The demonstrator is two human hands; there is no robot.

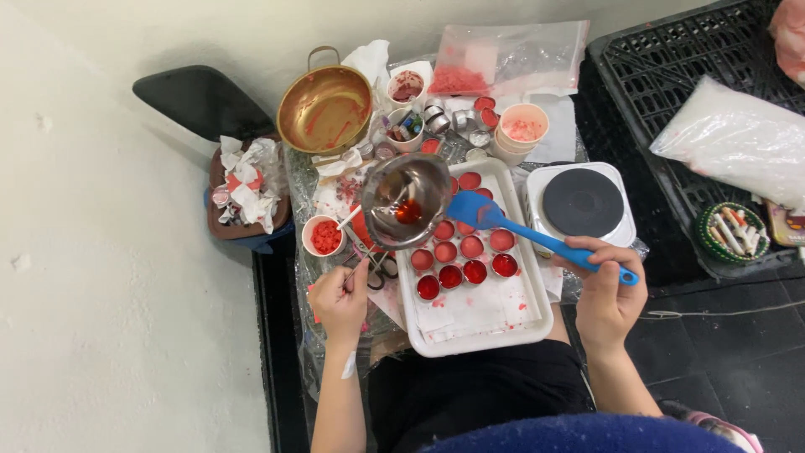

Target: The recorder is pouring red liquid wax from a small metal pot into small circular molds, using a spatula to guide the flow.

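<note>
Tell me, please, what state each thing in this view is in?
Small steel pot: tilted over the tray, a little red liquid inside.
Left hand: gripping the pot's handle.
Right hand: gripping the blue spatula.
Small tins: filled red, on the white tray.
Hot plate: nothing on it.
Brass pan: red-smeared, otherwise empty.
Waste bin: stuffed with crumpled tissue.

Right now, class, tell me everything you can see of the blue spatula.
The blue spatula looks like smooth silicone: a broad flat blade on a long slim handle. The right hand grips the handle near its far end. It lies slanted above the white tray, blade beside the tilted metal pot held by the left hand. The blade looks mostly clean.
</note>
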